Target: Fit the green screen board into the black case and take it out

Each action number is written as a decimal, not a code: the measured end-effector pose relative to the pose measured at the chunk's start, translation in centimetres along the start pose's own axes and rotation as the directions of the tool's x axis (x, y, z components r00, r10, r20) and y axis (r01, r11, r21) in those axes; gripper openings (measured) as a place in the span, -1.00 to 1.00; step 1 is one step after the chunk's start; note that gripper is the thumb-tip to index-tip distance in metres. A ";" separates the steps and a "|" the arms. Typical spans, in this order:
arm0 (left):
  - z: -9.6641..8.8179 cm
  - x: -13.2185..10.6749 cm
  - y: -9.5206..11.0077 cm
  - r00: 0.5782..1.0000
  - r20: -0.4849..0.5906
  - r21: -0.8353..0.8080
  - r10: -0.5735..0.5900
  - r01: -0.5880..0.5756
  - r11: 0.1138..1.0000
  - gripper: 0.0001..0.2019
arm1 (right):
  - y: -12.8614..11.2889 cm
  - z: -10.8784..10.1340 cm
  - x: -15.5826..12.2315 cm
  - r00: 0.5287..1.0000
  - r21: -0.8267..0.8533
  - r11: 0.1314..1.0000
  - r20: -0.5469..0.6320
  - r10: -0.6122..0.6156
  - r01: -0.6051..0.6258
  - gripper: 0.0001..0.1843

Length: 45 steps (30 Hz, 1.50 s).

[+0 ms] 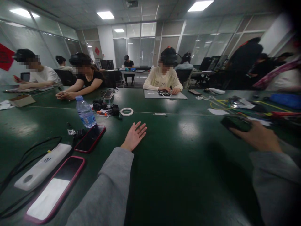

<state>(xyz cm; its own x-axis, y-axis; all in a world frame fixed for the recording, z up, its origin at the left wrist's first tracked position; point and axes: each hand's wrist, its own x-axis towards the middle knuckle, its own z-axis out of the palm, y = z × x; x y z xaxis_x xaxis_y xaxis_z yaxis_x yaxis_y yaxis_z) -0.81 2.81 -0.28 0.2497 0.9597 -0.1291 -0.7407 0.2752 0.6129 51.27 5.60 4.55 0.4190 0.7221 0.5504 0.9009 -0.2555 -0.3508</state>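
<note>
- Head view, your left hand (135, 133): wide, palm up, fingers a little apart, nothing in it. Looks relaxed; the forearm in its grey sleeve (113, 182) likely takes support from the dark green tabletop (169, 175). Can't tell if the knuckles touch down.
- Your right hand (263, 136): wrapped round a dark object (231, 125), thumb on the near edge, fingers at the far one. Probably gripped across its edges so it can't twist. Blur hides what it is.
- That dark object sits at the right, well apart from your left hand, just in front of white paper (217, 111) and yellow cable (218, 104). Can't tell if it touches the tabletop.
- Left of you: pink-cased phone (55, 190), white device (43, 166) and red-edged phone (90, 139), all lying flat, likely so they stay put beside your arm.
- Bottle (86, 113) stands behind the red-edged phone; its lean is probably lens stretch. Cap on, so a knock shouldn't spill it.
- White ring (121, 112) lies flat beyond your left hand, next to black gear (114, 110); flat, it shouldn't roll.
- Across from you, a co-worker (163, 75) has both hands at a grey board (150, 94), presumably there as a work surface for the small parts on it.
</note>
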 end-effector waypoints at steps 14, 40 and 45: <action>1.3 -0.6 -1.9 0.983 0.070 0.318 0.170 -0.183 0.930 -0.23 | -28.7 3.4 -22.2 0.781 0.557 0.689 0.110 -0.615 0.464 -0.42; 1.3 -0.9 -1.4 0.974 0.110 0.424 0.200 -0.228 0.876 -0.28 | -28.0 4.1 -21.5 0.845 0.836 0.548 0.307 -0.438 -0.020 -0.55; 1.3 -1.0 -1.3 0.967 0.162 0.427 0.195 -0.247 0.870 -0.29 | -27.9 4.5 -21.4 0.802 0.846 0.528 0.368 -0.471 -0.078 -0.52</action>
<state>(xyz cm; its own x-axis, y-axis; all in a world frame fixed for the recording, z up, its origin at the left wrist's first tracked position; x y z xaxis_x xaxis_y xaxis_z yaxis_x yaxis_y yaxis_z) 0.76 1.45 0.07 0.1981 0.9727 0.1206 -0.4394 -0.0219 0.8980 16.69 0.15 -0.82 -0.1299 0.9358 0.3278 0.3479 0.3526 -0.8687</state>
